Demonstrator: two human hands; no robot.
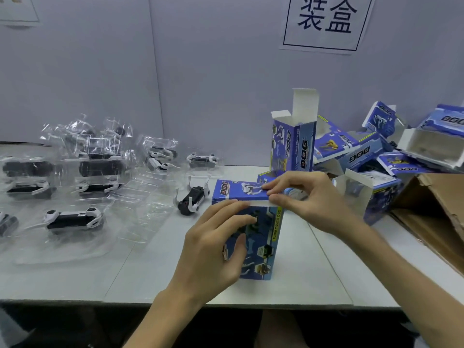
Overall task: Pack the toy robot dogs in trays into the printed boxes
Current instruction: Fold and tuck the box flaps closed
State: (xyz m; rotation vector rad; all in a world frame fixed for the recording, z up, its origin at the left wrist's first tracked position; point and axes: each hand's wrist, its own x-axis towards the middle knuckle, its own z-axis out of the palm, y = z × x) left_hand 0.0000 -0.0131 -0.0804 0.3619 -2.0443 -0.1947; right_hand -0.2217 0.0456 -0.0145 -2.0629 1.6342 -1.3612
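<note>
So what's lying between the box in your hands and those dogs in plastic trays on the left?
Left of the box: one loose toy dog, out of its tray, and seemingly empty clear trays, in the head view.

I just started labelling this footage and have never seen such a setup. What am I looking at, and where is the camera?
No machine here: a person wears a camera on the head, so the one picture looks down at their own bare hands. The left hand grips an upright blue printed cardboard box on the white table; the right hand pinches its top flap, folded over the opening. Left of it lie black-and-white toy robot dogs in clear plastic trays, plus one loose toy dog nearest the box. Behind stands an open-topped blue box; to the right, a heap of more blue boxes and a brown cardboard carton.
</note>
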